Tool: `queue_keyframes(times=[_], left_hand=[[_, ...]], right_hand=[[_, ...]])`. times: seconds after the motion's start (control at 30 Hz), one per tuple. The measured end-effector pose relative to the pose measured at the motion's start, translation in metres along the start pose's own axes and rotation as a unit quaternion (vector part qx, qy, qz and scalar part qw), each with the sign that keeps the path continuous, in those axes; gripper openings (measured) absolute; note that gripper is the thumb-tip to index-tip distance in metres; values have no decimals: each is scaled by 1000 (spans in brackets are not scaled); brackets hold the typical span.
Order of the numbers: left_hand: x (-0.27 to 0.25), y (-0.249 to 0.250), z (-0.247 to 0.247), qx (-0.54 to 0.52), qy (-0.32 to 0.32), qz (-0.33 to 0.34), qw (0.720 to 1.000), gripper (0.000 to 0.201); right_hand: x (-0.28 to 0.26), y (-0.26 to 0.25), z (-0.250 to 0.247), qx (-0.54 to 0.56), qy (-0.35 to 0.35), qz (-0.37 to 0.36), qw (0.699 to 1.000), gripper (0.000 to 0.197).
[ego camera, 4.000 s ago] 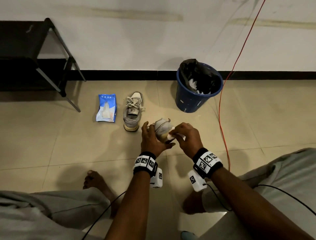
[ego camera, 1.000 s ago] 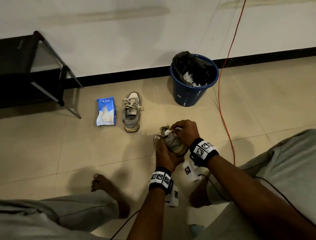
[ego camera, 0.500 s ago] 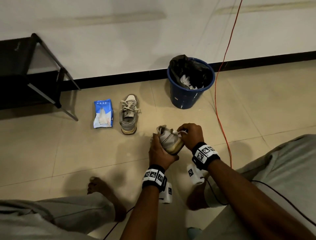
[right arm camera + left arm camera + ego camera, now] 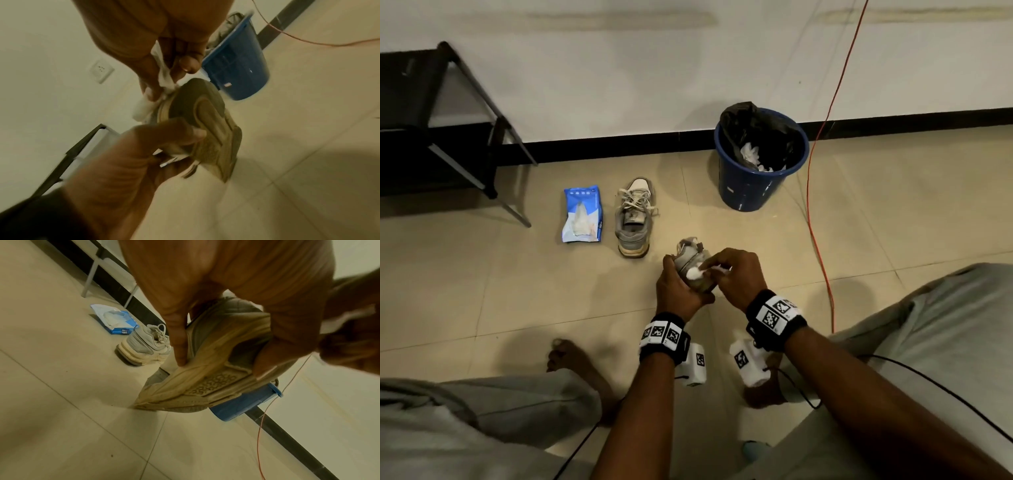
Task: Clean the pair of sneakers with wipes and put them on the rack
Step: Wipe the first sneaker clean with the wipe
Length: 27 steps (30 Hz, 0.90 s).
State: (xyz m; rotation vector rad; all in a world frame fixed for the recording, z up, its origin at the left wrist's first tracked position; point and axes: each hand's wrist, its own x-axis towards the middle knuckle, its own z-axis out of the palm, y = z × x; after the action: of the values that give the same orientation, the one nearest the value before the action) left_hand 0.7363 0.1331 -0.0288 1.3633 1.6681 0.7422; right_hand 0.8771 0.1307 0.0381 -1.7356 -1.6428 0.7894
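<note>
My left hand (image 4: 677,290) grips a grey sneaker (image 4: 690,261) above the floor, sole turned towards me; thumb and fingers wrap its sole (image 4: 213,374) in the left wrist view. My right hand (image 4: 734,275) pinches a crumpled white wipe (image 4: 694,273) and presses it against the held sneaker's side. In the right wrist view the wipe (image 4: 164,81) sits between my fingers at the shoe's heel edge (image 4: 197,104). The second sneaker (image 4: 634,217) stands upright on the tiles beside the blue wipes pack (image 4: 582,214). The black rack (image 4: 421,113) stands at the far left.
A blue bin (image 4: 760,161) lined with a black bag holds used wipes, by the wall. An orange cable (image 4: 815,205) runs down the floor to its right. My legs in grey trousers frame the bottom, a bare foot (image 4: 566,356) at the left.
The held sneaker has been turned in my left hand. My right hand has moved from the shoe's top and laces down to its side with the wipe. The head view shifted slightly.
</note>
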Motion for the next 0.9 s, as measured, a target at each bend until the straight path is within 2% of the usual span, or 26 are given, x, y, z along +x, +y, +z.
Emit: queue_keyframes(times=[0.13,0.2,0.27,0.33,0.4,0.43,0.47,0.57,0.73,0.9], left_hand=[[-5,2,0,31,-27,19,999,124],[-3,-1,1,25,-23,19,999,122],[0,0,-2,9,-10,11,1000,110],[2,3,-2,6,-16,13,1000,99],[2,6,-2,15,-20,23,999,99],[2,7,-1,20,-21,26,999,100],[0,7,-2,18,-22,26,999,102],[4,6,-5,-8,1,12,1000,98],[2,6,-4,11,-17,24,1000,98],[5,3,-9,-12,-13,25,1000,94]], right_hand=[[12,23,-8,8,74,75,994,12],[4,21,-1,15,61,57,996,14],[-12,6,11,-8,37,2,999,17],[-14,8,14,-12,77,-2,997,17],[-4,16,8,-10,144,28,989,15],[-1,19,6,-7,153,43,987,15],[-4,19,6,-1,140,40,989,15],[-21,6,16,-19,81,-31,996,18],[-11,18,15,-20,179,54,982,18],[-20,15,15,-24,147,17,989,15]])
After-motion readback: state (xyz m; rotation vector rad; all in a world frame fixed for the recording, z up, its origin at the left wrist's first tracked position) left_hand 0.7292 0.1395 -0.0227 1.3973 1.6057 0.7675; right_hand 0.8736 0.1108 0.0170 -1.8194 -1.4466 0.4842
